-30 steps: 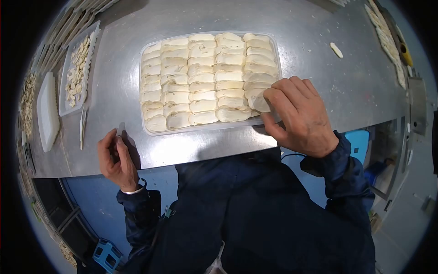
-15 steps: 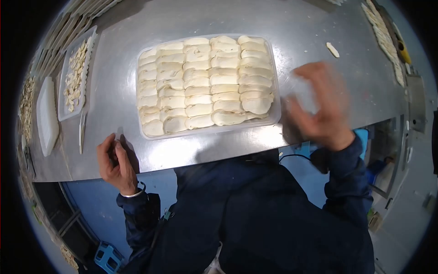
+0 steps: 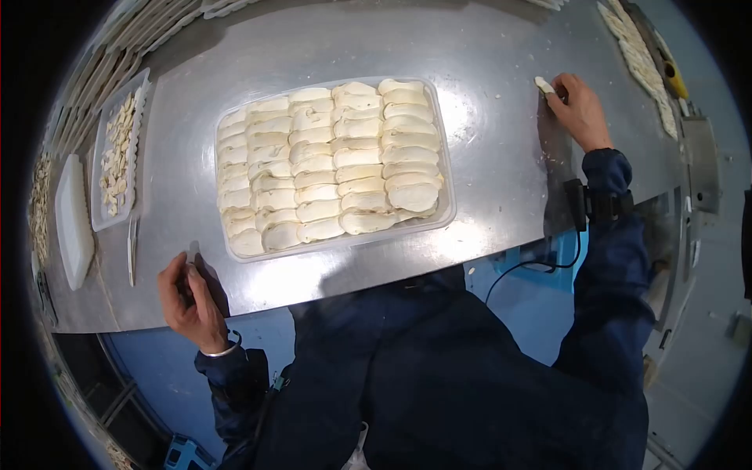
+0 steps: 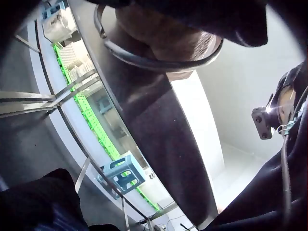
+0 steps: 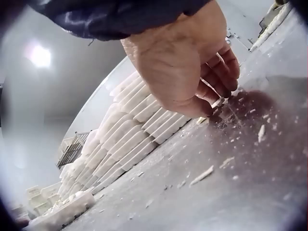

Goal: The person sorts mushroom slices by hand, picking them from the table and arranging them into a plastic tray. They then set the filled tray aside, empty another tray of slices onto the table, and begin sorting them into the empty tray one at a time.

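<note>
Rows of overlapping pale slices fill a clear plastic tray in the middle of the metal table. To the right of this tray, my right hand pinches one end of a small loose pale slice at the tabletop. In the right wrist view, the right hand has its fingertips down close to the metal among small crumbs. My left hand rests at the table's front edge, left of the tray, fingers loosely curled. Its wrist, with a metal bracelet, shows in the left wrist view; its fingers are hidden there.
At the left stand a shallow tray with small pale pieces, a white tray and a slim white tool. Stacked trays rise at the far left of the table. A long strip of pale slices lies at the right.
My right hand has left the tray's near right corner, where it held a slice, and moved right and away to the loose slice. The left hand has stayed at the table edge.
</note>
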A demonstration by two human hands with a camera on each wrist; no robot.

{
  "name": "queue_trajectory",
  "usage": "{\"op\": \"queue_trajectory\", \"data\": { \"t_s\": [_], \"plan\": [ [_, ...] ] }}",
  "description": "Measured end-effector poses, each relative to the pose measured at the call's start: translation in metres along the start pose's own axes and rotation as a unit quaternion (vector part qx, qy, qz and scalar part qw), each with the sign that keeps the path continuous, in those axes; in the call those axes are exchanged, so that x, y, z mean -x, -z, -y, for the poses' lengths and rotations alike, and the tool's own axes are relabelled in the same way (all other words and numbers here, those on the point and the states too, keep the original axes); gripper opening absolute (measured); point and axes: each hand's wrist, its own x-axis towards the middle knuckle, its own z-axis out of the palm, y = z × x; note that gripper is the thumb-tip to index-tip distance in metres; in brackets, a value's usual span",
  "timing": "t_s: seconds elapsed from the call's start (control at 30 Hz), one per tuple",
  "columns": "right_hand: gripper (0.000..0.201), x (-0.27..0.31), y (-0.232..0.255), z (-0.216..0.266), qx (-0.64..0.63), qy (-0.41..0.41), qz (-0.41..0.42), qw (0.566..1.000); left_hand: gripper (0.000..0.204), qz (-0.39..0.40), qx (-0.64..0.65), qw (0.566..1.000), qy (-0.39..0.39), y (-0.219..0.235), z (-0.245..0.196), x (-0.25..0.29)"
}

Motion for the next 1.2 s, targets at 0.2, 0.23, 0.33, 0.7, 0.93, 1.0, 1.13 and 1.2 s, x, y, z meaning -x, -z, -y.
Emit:
{"op": "queue_trajectory", "data": {
  "t_s": [0.2,0.23,0.33,0.7,0.93,1.0,1.13,1.2],
  "plan": [
    [0.02,0.038,0.023,0.064,-0.064,0.063,-0.044,0.995,0.018,0.013,-0.002,1.0,0.021,0.003,0.002,0.003],
    [0.021,0.051,0.031,0.088,-0.083,0.121,-0.059,0.987,0.019,0.023,-0.001,0.999,0.034,0.004,0.002,0.003],
    [0.025,0.089,0.037,0.149,-0.124,0.259,-0.079,0.955,0.018,0.002,0.008,1.0,0.01,0.001,0.001,0.002],
    [0.027,0.116,0.01,0.195,-0.154,0.296,-0.06,0.941,0.017,-0.003,0.006,1.0,-0.009,0.001,0.004,0.002],
    [0.031,0.115,0.015,0.196,-0.149,0.288,-0.037,0.945,0.017,-0.007,-0.003,1.0,-0.017,0.0,0.002,0.001],
    [0.032,0.112,0.019,0.193,-0.165,0.283,-0.062,0.943,0.017,-0.004,-0.007,1.0,-0.014,0.001,0.001,0.001],
    [0.03,0.095,0.036,0.161,-0.168,0.216,-0.095,0.957,0.016,-0.001,-0.018,1.0,-0.012,0.001,0.0,0.0],
    [0.021,0.083,0.036,0.144,-0.154,0.17,-0.083,0.97,0.016,0.0,-0.02,1.0,-0.016,0.001,0.0,0.0]
  ]
}}
